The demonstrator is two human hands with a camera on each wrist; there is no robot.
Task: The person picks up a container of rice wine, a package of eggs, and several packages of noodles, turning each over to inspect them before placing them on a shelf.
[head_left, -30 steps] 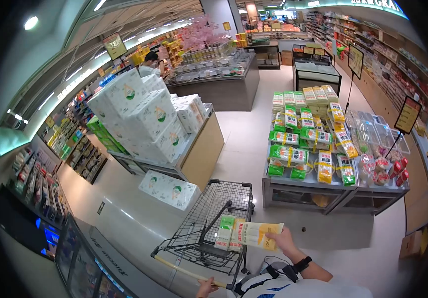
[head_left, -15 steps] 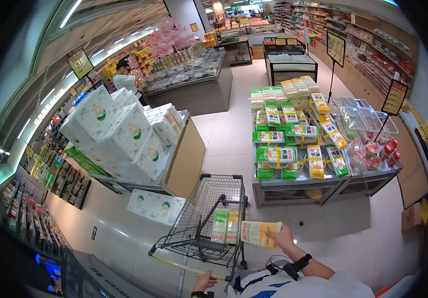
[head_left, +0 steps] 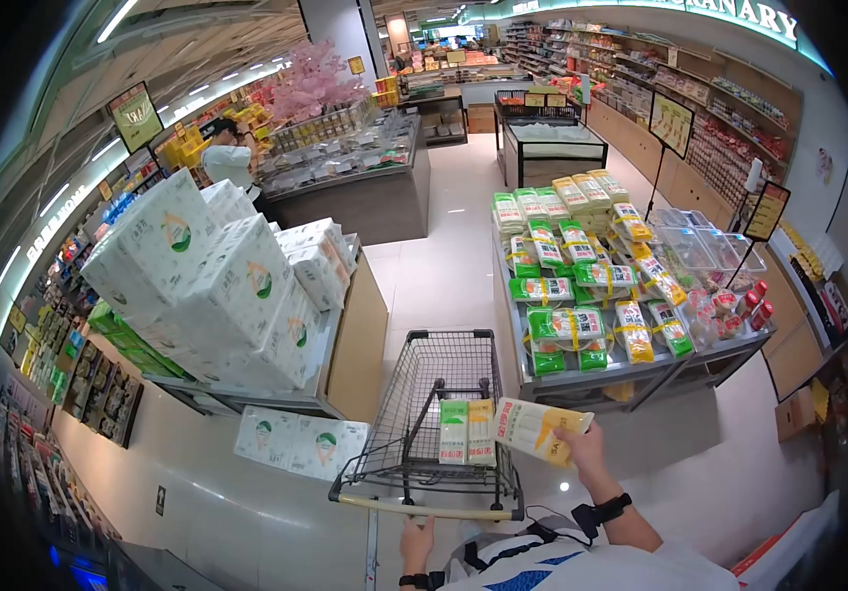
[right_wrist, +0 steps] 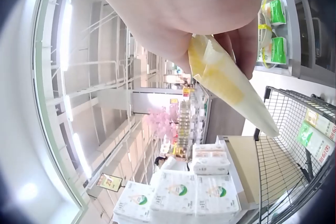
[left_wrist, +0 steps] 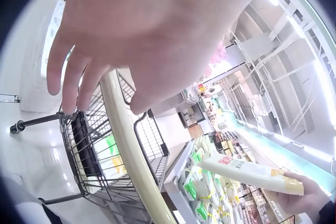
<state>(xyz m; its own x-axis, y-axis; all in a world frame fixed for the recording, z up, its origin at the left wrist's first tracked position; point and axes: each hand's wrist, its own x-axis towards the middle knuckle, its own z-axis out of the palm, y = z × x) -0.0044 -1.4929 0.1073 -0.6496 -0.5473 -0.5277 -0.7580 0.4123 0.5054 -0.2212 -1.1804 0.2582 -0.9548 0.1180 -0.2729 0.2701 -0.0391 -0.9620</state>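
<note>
My right hand (head_left: 585, 451) grips the yellow end of a flat white pack of dried noodles (head_left: 530, 426) just right of the shopping cart (head_left: 414, 369). In the right wrist view, the thumb and fingers pinch that noodle pack (right_wrist: 226, 85) from both sides. My left hand (head_left: 417, 542) is at the cart's pale handle (head_left: 414, 508). The left wrist view shows its fingers fairly straight and spread, the handle (left_wrist: 128, 140) passing between them and the thumb. Two similar packs, one green-ended (head_left: 454, 433) and one yellow-ended (head_left: 481, 431), lie side by side in the cart.
A display table (head_left: 596, 369) to the right bears stacked noodle packs. On the left, wrapped white packages (head_left: 237, 286) are piled on a stand, with more on the floor (head_left: 301, 443). A person (head_left: 230, 163) stands behind that pile. A tiled aisle (head_left: 444, 266) runs between them.
The view has turned, and the cart has swung to sit straighter ahead. The noodle pack in my right hand, earlier overlapping the cart's packs, now shows to their right. The left hand stays at the handle.
</note>
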